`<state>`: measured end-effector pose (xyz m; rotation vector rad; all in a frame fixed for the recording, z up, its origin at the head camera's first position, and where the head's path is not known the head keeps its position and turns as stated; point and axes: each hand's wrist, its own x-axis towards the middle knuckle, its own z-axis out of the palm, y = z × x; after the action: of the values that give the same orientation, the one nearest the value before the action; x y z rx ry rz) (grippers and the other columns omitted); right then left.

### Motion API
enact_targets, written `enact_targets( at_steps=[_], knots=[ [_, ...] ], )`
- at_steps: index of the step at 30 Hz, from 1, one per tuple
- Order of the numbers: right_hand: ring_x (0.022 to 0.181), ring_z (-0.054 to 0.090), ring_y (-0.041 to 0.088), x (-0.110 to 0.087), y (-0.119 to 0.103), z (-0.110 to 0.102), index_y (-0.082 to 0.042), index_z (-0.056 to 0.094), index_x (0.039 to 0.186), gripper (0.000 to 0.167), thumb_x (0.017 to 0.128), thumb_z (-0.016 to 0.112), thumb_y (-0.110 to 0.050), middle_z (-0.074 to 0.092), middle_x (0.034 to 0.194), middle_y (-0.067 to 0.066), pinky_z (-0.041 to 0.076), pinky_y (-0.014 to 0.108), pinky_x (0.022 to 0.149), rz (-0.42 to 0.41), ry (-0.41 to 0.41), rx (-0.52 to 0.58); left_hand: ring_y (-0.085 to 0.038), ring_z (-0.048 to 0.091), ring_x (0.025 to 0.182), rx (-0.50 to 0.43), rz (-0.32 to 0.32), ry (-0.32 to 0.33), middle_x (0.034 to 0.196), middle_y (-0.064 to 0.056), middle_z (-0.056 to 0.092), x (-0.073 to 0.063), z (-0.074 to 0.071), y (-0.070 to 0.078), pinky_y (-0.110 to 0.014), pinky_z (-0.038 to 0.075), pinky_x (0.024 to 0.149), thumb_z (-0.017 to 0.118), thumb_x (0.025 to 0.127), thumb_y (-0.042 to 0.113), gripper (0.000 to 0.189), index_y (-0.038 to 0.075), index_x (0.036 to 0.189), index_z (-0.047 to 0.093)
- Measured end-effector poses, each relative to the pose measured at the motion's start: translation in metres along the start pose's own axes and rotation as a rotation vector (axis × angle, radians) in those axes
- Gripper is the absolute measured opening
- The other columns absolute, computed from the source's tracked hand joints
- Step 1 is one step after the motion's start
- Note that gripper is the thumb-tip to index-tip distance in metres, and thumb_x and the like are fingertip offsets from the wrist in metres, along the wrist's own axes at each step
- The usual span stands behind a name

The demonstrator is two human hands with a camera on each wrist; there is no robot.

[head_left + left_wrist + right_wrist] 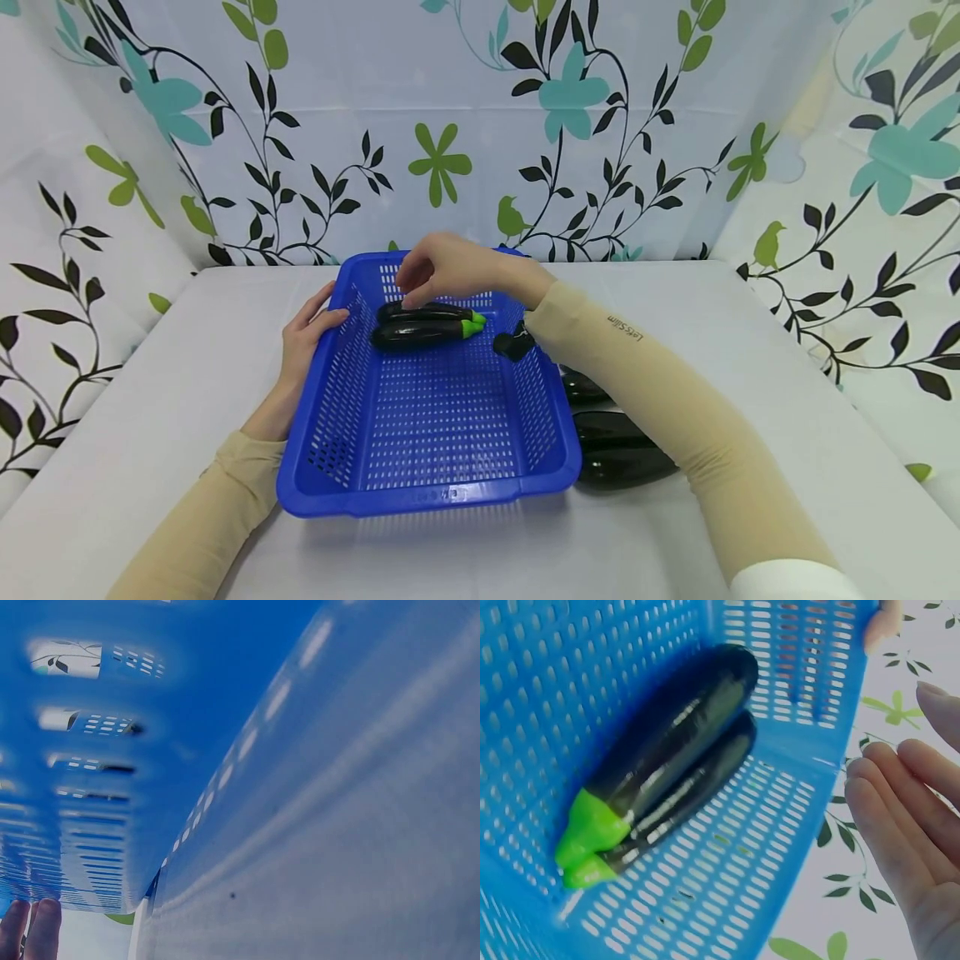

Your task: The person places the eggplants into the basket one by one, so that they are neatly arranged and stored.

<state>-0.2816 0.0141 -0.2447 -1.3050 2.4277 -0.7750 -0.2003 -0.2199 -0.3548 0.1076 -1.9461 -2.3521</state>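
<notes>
Two dark eggplants with bright green stem ends, a thicker one (679,724) and a slimmer one (697,787), lie side by side in a blue perforated plastic basket (427,500). My left hand (303,342) holds the basket's left rim, thumb over the edge and fingers along the outer wall; its fingertips (46,930) show low in the left wrist view. Above the eggplants hovers my right hand (450,268), fingers loosely bent and holding nothing. The right wrist view shows a gap between that hand's fingers (889,802) and the eggplants.
Larger dark eggplants (622,454) lie on the white table (660,533) to the basket's right, partly hidden by the right forearm and the basket. A leaf-patterned cloth (337,125) hangs behind and at both sides. A black wrist camera (513,343) sits below the right wrist.
</notes>
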Motion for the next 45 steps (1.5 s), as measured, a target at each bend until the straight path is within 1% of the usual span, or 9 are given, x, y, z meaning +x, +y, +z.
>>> enact_targets(
  at_steps=[8,12,20,25,29,33,37,42,45],
  knots=[
    [0.099,0.066,0.007,-0.024,0.002,-0.017,-0.011,0.073,0.115,0.030,0.089,0.076,-0.025,0.073,0.108,-0.002,0.052,0.024,0.092,-0.005,0.025,-0.027,-0.012,0.061,0.116,0.011,-0.003,0.001,0.155,-0.014,0.042,0.002,-0.002,-0.002,-0.020,0.055,0.087,0.056,0.102,0.020,0.057,0.023,0.156,0.036],
    [0.100,0.067,0.009,-0.038,0.004,-0.025,-0.011,0.074,0.114,0.028,0.089,0.076,-0.025,0.073,0.109,-0.001,0.053,0.025,0.092,-0.019,0.052,-0.028,-0.011,0.061,0.115,0.017,0.000,0.004,0.153,-0.013,0.045,0.002,-0.003,-0.003,-0.019,0.055,0.086,0.057,0.102,0.021,0.058,0.023,0.156,0.037],
    [0.103,0.068,0.012,-0.067,0.015,-0.036,-0.010,0.074,0.113,0.026,0.089,0.077,-0.021,0.072,0.111,0.001,0.054,0.028,0.094,-0.014,0.105,0.029,-0.013,0.060,0.116,0.028,0.023,-0.007,0.152,-0.012,0.046,0.004,-0.003,-0.003,-0.020,0.056,0.086,0.058,0.101,0.022,0.059,0.023,0.156,0.037],
    [0.101,0.069,0.013,-0.081,0.026,-0.039,-0.009,0.074,0.112,0.025,0.089,0.077,-0.020,0.073,0.110,0.003,0.055,0.028,0.092,-0.007,0.138,0.047,-0.012,0.062,0.113,0.011,0.019,-0.012,0.146,-0.007,0.051,0.003,-0.004,-0.004,-0.020,0.056,0.086,0.059,0.100,0.022,0.059,0.023,0.155,0.038],
    [0.102,0.069,0.015,-0.089,0.034,-0.040,-0.008,0.074,0.113,0.025,0.090,0.076,-0.018,0.073,0.111,0.004,0.056,0.030,0.093,0.000,0.148,0.060,-0.011,0.062,0.113,0.015,0.024,-0.013,0.145,-0.007,0.052,0.003,-0.004,-0.004,-0.021,0.056,0.086,0.059,0.100,0.023,0.059,0.022,0.155,0.038],
    [0.104,0.069,0.016,-0.100,0.042,-0.040,-0.008,0.073,0.115,0.027,0.090,0.075,-0.018,0.073,0.111,0.003,0.056,0.032,0.094,0.030,0.163,0.060,-0.012,0.062,0.113,0.011,0.022,-0.009,0.149,-0.010,0.050,0.003,-0.004,-0.004,-0.021,0.056,0.086,0.059,0.100,0.022,0.059,0.022,0.155,0.038],
    [0.105,0.069,0.018,-0.112,0.051,-0.040,-0.007,0.073,0.116,0.028,0.090,0.075,-0.018,0.072,0.114,0.006,0.056,0.033,0.093,0.056,0.176,0.060,-0.012,0.063,0.113,0.008,0.022,-0.008,0.152,-0.013,0.046,0.003,-0.003,-0.004,-0.021,0.056,0.086,0.059,0.100,0.021,0.059,0.022,0.155,0.038],
    [0.108,0.068,0.022,-0.129,0.064,-0.037,-0.004,0.071,0.118,0.031,0.091,0.075,-0.018,0.071,0.117,0.012,0.056,0.037,0.094,0.096,0.176,0.071,-0.010,0.064,0.111,0.013,0.025,-0.007,0.147,-0.011,0.049,0.004,-0.004,-0.005,-0.020,0.056,0.085,0.058,0.101,0.020,0.057,0.021,0.155,0.038],
    [0.107,0.068,0.022,-0.140,0.072,-0.035,-0.003,0.071,0.119,0.032,0.091,0.075,-0.018,0.072,0.116,0.011,0.056,0.037,0.094,0.121,0.181,0.067,-0.009,0.064,0.110,0.013,0.023,-0.008,0.144,-0.009,0.051,0.005,-0.005,-0.004,-0.020,0.056,0.085,0.058,0.101,0.020,0.057,0.021,0.155,0.038]
  ],
)
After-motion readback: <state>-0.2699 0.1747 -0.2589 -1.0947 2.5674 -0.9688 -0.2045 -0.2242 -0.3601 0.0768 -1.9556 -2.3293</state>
